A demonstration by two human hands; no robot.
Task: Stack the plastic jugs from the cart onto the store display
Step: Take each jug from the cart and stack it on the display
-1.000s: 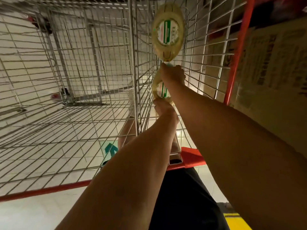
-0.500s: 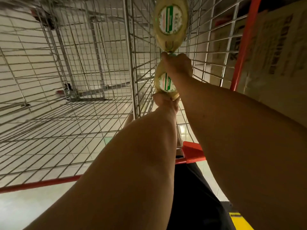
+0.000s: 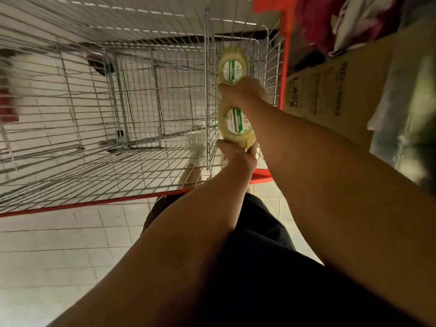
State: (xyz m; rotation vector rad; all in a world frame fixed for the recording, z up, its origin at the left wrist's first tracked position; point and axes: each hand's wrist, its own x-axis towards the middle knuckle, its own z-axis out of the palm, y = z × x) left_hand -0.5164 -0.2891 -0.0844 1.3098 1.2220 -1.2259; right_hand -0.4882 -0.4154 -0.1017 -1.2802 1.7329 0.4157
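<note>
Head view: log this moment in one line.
left hand grips near yellow plastic jug | right hand grips far yellow plastic jug | both jugs in silver wire cart

Right grip covers where far jug meets near jug; its fingertips are hidden. Left grip hides the near jug's closest end. Label print on both jugs too small to read. Red-and-white object at left edge blurred, unidentifiable. Cardboard box print smeared. Cart cut off at the top and left edges.
</note>
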